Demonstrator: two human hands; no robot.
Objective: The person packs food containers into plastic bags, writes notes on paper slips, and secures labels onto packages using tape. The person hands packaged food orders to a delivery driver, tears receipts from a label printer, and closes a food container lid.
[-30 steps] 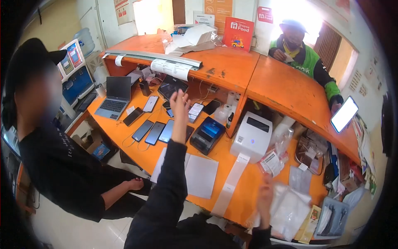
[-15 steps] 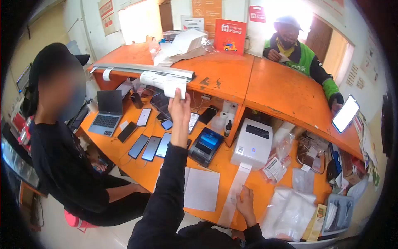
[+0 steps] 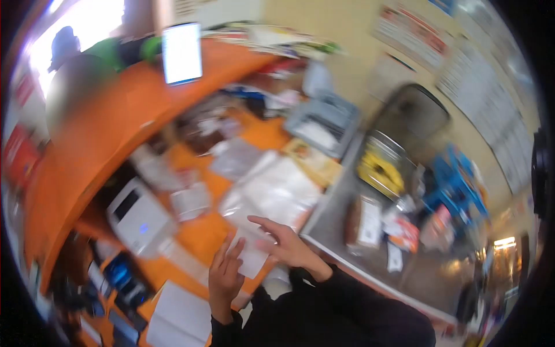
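Near the front edge of the orange desk, my left hand [image 3: 226, 276] has its fingers closed over the left side of a white paper slip [image 3: 253, 257]. Across the slip, my right hand [image 3: 292, 247] is spread, index finger stretched out and thumb apart from it. The thumb, smeared by motion, overlaps the slip's right edge. To the left, a white label printer [image 3: 139, 217] has a pale paper strip [image 3: 180, 257] running out of its front. Clear plastic bags [image 3: 277, 188] lie just beyond my hands.
An open notebook [image 3: 179, 318] and a card terminal [image 3: 124, 277] are at lower left. A grey tray [image 3: 324, 124] stands behind the bags. A grey side table [image 3: 428, 277] holds packets and a yellow item [image 3: 381, 173]. Across the raised counter, a person holds a lit phone [image 3: 182, 53].
The view has swung right. My left hand has come down from the paper rolls on the shelf and is now beside my right hand, with a slip between them. My right hand has left the printer strip.
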